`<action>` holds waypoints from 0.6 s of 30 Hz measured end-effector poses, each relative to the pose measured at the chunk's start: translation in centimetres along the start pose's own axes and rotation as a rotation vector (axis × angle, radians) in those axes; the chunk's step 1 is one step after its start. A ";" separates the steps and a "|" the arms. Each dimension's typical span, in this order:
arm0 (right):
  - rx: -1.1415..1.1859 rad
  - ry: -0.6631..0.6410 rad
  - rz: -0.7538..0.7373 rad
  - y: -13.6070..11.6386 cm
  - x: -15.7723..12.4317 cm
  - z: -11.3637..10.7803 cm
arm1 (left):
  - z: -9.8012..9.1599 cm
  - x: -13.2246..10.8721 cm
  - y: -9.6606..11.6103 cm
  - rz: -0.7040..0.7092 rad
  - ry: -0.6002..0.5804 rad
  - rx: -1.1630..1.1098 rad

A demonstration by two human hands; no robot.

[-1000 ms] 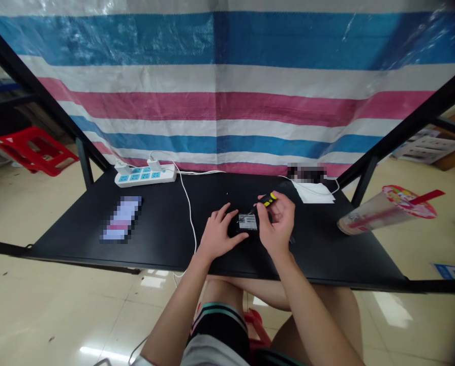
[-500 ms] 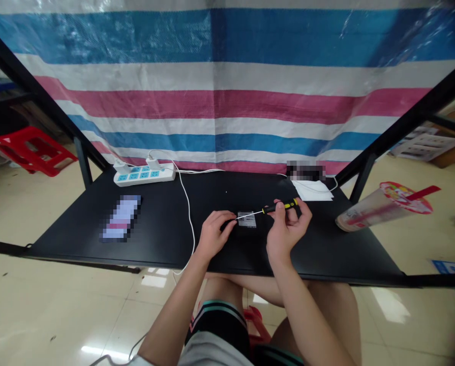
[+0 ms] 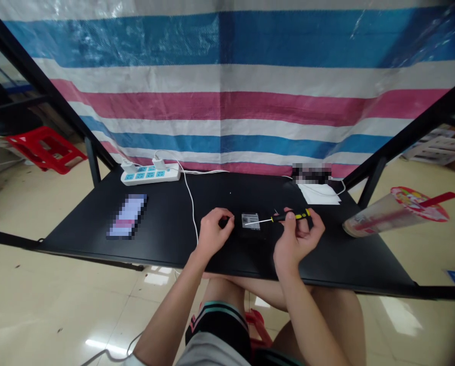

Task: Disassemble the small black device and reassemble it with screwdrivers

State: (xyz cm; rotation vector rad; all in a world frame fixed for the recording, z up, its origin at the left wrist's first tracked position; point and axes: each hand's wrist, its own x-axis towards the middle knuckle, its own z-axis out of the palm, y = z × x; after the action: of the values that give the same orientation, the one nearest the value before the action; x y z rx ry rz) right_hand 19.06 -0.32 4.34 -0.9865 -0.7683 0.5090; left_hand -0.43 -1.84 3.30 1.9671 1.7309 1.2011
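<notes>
My right hand (image 3: 298, 241) grips a black and yellow screwdriver (image 3: 291, 217) by its handle. The thin metal shaft points left, its tip over or against a small dark object with a pale label (image 3: 250, 221) on the black table. Left of that object, my left hand (image 3: 216, 229) has thumb and index finger pinched together. Something tiny may be between those fingertips, too small to make out. A gap separates the left fingertips from the screwdriver's tip.
A white power strip (image 3: 151, 174) with plugs and cables lies at the back left, a phone (image 3: 128, 216) in front of it. White paper (image 3: 319, 194) lies at the back right beside a blurred dark item. A lidded cup (image 3: 387, 213) with a red straw stands at the right.
The screwdriver's tip has come away from my left fingertips and now lies over the labelled object. My right hand has moved slightly right and down. The whole view has shifted a little.
</notes>
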 end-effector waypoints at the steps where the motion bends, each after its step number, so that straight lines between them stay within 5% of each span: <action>1: 0.014 0.014 0.007 -0.1 0.0 -0.5 | -0.5 0.6 0.0 -0.043 -0.021 0.064; 10: -0.017 0.075 0.074 0.6 -0.6 -4.9 | -4.2 8.0 -1.8 -0.235 -0.281 0.487; 18: -0.107 0.176 0.082 2.8 -0.6 -6.6 | -2.6 12.0 -1.0 -0.185 -0.467 0.650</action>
State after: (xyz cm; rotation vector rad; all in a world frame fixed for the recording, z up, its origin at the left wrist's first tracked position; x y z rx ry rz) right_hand 23.65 -3.05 -0.51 -1.1499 -0.6045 0.4483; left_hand -3.61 8.59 9.12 2.1023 2.1215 0.0765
